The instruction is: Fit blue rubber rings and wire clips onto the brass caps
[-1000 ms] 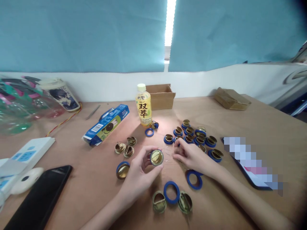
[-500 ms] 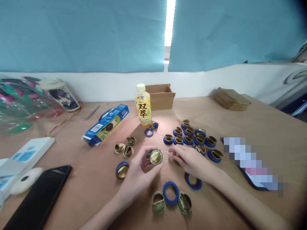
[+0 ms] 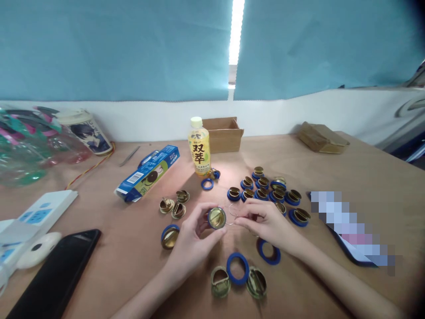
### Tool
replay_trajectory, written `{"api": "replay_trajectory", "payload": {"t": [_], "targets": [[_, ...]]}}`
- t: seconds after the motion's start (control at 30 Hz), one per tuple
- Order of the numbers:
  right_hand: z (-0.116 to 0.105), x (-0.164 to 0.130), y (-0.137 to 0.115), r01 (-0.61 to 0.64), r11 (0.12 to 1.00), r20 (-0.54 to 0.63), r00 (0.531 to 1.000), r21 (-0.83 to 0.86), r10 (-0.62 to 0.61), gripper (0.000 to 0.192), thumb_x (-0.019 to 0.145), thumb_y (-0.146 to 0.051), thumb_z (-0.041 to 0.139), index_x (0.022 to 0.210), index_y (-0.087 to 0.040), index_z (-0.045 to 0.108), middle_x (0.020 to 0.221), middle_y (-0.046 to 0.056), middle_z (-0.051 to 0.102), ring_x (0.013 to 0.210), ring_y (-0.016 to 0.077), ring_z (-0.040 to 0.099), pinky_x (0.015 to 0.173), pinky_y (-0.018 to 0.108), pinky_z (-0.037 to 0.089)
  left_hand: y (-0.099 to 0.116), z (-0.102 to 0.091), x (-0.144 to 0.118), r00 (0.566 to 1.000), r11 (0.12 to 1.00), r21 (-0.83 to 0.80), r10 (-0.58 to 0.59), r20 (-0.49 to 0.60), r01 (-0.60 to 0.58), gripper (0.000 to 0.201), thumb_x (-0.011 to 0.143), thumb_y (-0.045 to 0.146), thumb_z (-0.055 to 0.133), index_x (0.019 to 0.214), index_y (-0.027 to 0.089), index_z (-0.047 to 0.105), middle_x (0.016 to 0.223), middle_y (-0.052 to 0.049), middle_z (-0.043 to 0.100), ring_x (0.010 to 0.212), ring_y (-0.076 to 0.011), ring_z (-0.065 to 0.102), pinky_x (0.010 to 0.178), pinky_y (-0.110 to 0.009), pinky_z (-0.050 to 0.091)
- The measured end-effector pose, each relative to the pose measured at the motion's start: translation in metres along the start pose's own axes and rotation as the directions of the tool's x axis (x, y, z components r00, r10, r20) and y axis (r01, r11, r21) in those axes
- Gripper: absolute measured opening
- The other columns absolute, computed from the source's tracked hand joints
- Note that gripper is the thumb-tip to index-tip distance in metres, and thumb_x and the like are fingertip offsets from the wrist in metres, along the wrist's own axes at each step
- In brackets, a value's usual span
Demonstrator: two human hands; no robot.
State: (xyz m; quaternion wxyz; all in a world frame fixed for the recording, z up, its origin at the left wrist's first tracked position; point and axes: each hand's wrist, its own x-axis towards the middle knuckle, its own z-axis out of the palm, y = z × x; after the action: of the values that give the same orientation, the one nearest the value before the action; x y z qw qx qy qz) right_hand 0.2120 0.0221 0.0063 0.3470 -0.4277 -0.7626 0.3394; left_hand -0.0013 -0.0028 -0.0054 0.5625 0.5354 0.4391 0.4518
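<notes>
My left hand [image 3: 195,237] is closed around the edge of a round gold metal piece with a dark rim [image 3: 217,217], its shiny face turned up toward me. Close beside it, my right hand [image 3: 262,219] pinches a thin wire ring [image 3: 231,212], which sits between the two hands. Whether the ring touches the gold piece I cannot tell. Below the hands lie a blue ring [image 3: 237,254], another blue ring [image 3: 260,243] and two gold pieces with a bar across them [image 3: 220,292]. A blue-rimmed gold piece [image 3: 170,238] lies left of my left hand.
Several blue-based gold pieces [image 3: 247,182] cluster beyond my right hand; a few loose gold ones [image 3: 179,210] lie left. A yellow drink bottle [image 3: 199,150], cardboard box [image 3: 224,139], blue carton [image 3: 149,173], black phone [image 3: 56,274], lit phone [image 3: 355,254] and spray bottles [image 3: 20,155] stand about.
My right hand has turned a little, its fingers now more stretched toward the wire ring. The left hand keeps its hold on the gold piece. The view has shifted slightly.
</notes>
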Motion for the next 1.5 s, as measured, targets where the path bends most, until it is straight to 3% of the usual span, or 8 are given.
{"api": "replay_trajectory", "payload": {"t": [0.1,0.2,0.33,0.53,0.67,0.83,1.23,1.5], "targets": [[0.002,-0.001,-0.001,-0.255,0.931,0.156,0.963,0.261,0.22,0.033,0.088,-0.044,0.068,0.07,-0.018,0.061,0.052,-0.004,0.057,0.044,0.0103,0.052,0.043,0.022,0.041,0.0,0.001,0.0,1.0,1.0,-0.016,0.001,0.009,-0.001,0.038,0.077,0.017,0.075,0.111,0.022,0.059,0.111,-0.006,0.069,0.103,-0.0231,0.068,0.091,-0.035,0.056],[0.004,-0.001,-0.002,-0.425,0.77,0.321,0.899,0.477,0.297,0.036,0.086,-0.052,0.068,0.078,-0.019,0.056,0.055,-0.003,0.064,0.042,0.0111,0.06,0.042,0.021,0.047,0.0,0.001,0.0,1.0,1.0,-0.023,0.002,0.006,-0.002,0.038,0.077,0.017,0.076,0.111,0.022,0.061,0.112,-0.006,0.07,0.102,-0.023,0.068,0.089,-0.035,0.056],[0.009,-0.001,-0.001,-0.42,0.655,0.353,0.904,0.628,0.241,0.04,0.083,-0.053,0.074,0.078,-0.018,0.056,0.065,0.001,0.071,0.051,0.012,0.067,0.051,0.022,0.055,-0.002,-0.001,0.0,1.0,1.0,-0.006,0.015,0.006,-0.015,0.04,0.075,0.016,0.078,0.112,0.022,0.063,0.113,-0.007,0.07,0.103,-0.0241,0.068,0.086,-0.034,0.056],[0.02,-0.004,0.007,-0.467,0.391,0.398,0.883,0.793,0.248,0.039,0.076,-0.045,0.084,0.075,-0.017,0.057,0.056,-0.005,0.062,0.045,0.0061,0.055,0.044,0.015,0.044,-0.008,0.001,-0.002,0.999,1.0,0.018,0.019,0.03,-0.02,0.048,0.07,0.018,0.084,0.114,0.021,0.067,0.113,-0.007,0.073,0.101,-0.0252,0.07,0.085,-0.033,0.057],[0.028,-0.004,0.01,-0.471,0.256,0.438,0.881,0.844,0.178,0.035,0.078,-0.039,0.085,0.077,-0.015,0.06,0.055,-0.005,0.058,0.045,0.0045,0.05,0.045,0.013,0.04,-0.007,0.005,-0.003,0.997,0.999,0.018,0.033,0.067,-0.034,0.051,0.069,0.018,0.085,0.117,0.021,0.068,0.12,-0.008,0.073,0.1,-0.0251,0.072,0.087,-0.034,0.058],[0.034,-0.005,0.013,-0.471,0.224,0.445,0.881,0.853,0.161,0.029,0.081,-0.033,0.082,0.077,-0.015,0.059,0.055,-0.005,0.057,0.045,0.0046,0.046,0.047,0.015,0.039,-0.004,0.007,-0.004,0.993,0.996,0.035,0.074,0.097,-0.077,0.049,0.069,0.015,0.086,0.114,0.02,0.069,0.117,-0.008,0.076,0.096,-0.0241,0.074,0.085,-0.033,0.061],[0.035,-0.005,0.009,-0.466,0.274,0.409,0.88,0.842,0.24,0.029,0.075,-0.027,0.086,0.076,-0.016,0.059,0.066,-0.004,0.06,0.053,0.0066,0.055,0.052,0.017,0.042,-0.005,0.008,-0.005,0.986,0.99,0.046,0.124,0.114,-0.13,0.045,0.071,0.007,0.082,0.112,0.02,0.07,0.121,-0.009,0.074,0.097,-0.0243,0.075,0.085,-0.035,0.062],[0.037,-0.006,0.007,-0.42,0.279,0.364,0.902,0.864,0.233,0.028,0.075,-0.024,0.086,0.075,-0.015,0.059,0.069,-0.004,0.06,0.056,0.0067,0.055,0.056,0.018,0.043,-0.004,0.008,-0.004,0.981,0.977,0.117,0.165,0.102,-0.176,0.045,0.072,0.013,0.084,0.114,0.02,0.07,0.115,-0.01,0.076,0.099,-0.0268,0.075,0.085,-0.037,0.063]]}}
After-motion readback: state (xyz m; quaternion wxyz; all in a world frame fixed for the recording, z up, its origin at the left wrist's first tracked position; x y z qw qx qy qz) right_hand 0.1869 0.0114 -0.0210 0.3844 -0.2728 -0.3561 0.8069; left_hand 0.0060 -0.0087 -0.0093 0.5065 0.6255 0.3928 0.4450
